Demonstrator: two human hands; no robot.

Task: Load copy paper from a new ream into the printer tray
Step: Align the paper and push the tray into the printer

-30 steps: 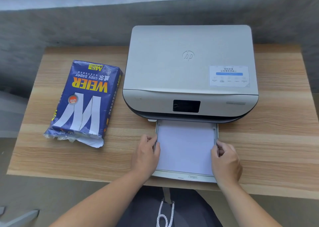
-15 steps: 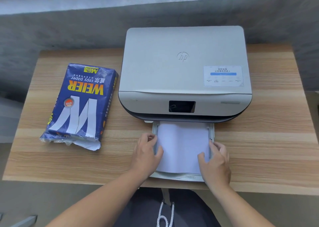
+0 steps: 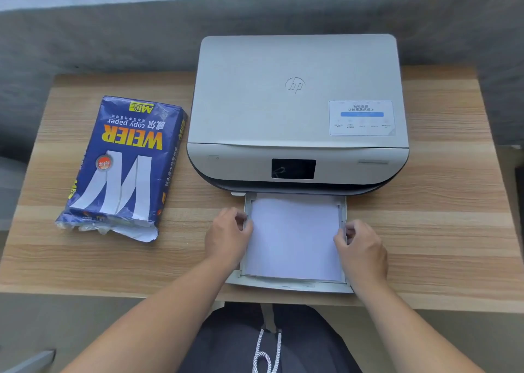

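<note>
A: At the near edge of the worktop (image 3: pixel 425 230), I have the tray (image 3: pixel 286 283) pulled out of the printer (image 3: pixel 297 103), a paper stack (image 3: pixel 295 236) lying in it. My left hand (image 3: pixel 226 238) and right hand (image 3: pixel 361 249) pinch the tray's side walls.

B: Risk?

A: Stack sits slightly skewed; pushing in unevenly could buckle sheets or jam. The torn ream (image 3: pixel 122 168) lies well left, clear.
</note>
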